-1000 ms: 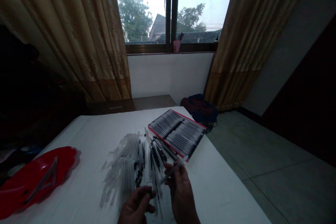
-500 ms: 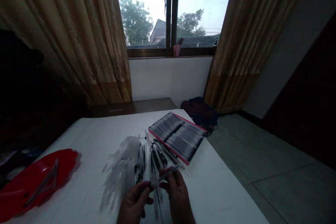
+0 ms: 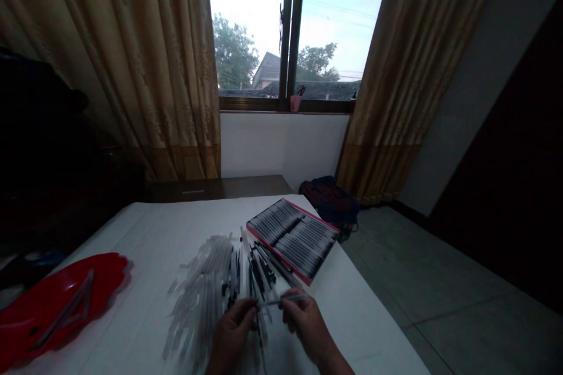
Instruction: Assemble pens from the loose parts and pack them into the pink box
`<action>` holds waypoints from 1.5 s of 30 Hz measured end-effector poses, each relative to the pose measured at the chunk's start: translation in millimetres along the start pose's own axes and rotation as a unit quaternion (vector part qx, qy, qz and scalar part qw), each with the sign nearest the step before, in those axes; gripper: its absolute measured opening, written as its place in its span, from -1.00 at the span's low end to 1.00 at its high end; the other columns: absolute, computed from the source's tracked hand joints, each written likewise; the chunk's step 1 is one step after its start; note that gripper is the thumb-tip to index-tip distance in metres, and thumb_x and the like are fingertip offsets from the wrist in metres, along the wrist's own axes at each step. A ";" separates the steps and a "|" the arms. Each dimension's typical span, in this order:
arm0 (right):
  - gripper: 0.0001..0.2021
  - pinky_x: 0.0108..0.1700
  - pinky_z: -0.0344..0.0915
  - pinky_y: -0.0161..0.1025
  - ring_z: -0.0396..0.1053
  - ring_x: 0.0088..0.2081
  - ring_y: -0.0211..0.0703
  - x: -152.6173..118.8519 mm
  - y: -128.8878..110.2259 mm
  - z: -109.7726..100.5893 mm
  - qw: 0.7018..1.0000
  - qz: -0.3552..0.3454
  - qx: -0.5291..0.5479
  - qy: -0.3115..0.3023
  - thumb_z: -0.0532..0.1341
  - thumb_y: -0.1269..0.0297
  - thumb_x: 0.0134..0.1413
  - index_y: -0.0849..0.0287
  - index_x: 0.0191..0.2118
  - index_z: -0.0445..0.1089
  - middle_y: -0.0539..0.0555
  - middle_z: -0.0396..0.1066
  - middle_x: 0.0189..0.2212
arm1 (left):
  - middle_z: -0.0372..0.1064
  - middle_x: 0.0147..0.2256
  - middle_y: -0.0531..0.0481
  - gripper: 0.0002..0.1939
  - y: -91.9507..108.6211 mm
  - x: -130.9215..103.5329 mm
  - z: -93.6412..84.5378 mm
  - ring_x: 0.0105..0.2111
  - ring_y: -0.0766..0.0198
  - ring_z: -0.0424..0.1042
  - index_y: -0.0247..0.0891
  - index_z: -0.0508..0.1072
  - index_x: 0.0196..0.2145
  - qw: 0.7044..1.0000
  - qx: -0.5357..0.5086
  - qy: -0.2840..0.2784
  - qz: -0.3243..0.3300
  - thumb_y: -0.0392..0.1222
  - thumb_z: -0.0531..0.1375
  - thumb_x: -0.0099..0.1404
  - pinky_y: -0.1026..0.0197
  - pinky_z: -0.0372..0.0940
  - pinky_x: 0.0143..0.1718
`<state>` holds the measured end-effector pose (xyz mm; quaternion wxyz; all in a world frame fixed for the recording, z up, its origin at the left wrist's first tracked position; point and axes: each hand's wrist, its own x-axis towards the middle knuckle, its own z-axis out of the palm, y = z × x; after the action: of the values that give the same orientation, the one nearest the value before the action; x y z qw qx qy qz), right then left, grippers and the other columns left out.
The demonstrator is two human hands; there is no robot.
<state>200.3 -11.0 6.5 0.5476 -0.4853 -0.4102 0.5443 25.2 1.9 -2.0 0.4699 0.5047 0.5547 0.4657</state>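
A slim, pale pen spans the gap between my two hands, lying nearly level. My left hand pinches its left end, and the fingers of my right hand are closed round the other end. Beneath them, several black refills and dark pen parts lie fanned out on the white table. To their left spreads a heap of clear plastic pen barrels. Beyond my right hand, a red-edged box is filled with rows of pens with dark ends.
A red plastic basin with a pale, long piece inside stands at the table's left. Past the far right corner lies a dark bundle of cloth. A low cabinet stands behind the table, and a pink cup sits on the windowsill.
The pen has turned from a slant to almost level. My right hand has moved slightly right and down, and my left hand slightly right. The view has tilted up a little.
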 end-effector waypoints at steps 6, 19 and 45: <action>-0.64 -0.70 -0.14 -0.44 -0.02 -0.75 -0.45 5.3 6.9 1.9 0.999 0.013 -0.021 0.022 0.33 0.01 -0.21 0.22 -0.59 0.31 -0.15 0.15 -0.81 | 0.52 -0.49 0.04 -0.55 -1.6 -6.3 -2.2 -0.55 0.24 0.47 -0.22 0.52 -0.34 0.999 0.032 0.003 0.037 0.19 0.17 -0.01 0.24 0.35 -0.41; -0.52 -0.71 -0.13 -0.42 0.03 -0.76 -0.43 -2.9 9.3 -18.5 0.996 -0.025 -0.032 0.083 0.32 -0.17 -0.29 0.21 -0.50 0.34 -0.07 0.31 -0.73 | 0.53 -0.53 0.06 -0.59 1.0 -6.2 -2.9 -0.56 0.23 0.49 -0.20 0.55 -0.35 0.995 0.070 -0.024 0.064 0.16 0.16 0.01 0.26 0.38 -0.43; -0.50 -0.68 -0.06 -0.44 0.12 -0.70 -0.44 -10.5 -2.0 -30.1 0.996 -0.031 -0.007 0.086 0.31 -0.12 -0.23 0.18 -0.25 0.38 -0.04 0.40 -0.52 | 0.52 -0.56 0.07 -0.45 -11.4 -3.0 -5.2 -0.52 0.21 0.51 -0.19 0.56 -0.29 0.995 0.071 -0.022 0.064 0.32 0.15 0.01 0.28 0.39 -0.42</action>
<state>229.4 -23.8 3.5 0.5937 -0.5213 -0.3803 0.4808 18.8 -2.0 -12.4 0.4142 0.5812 0.5426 0.4430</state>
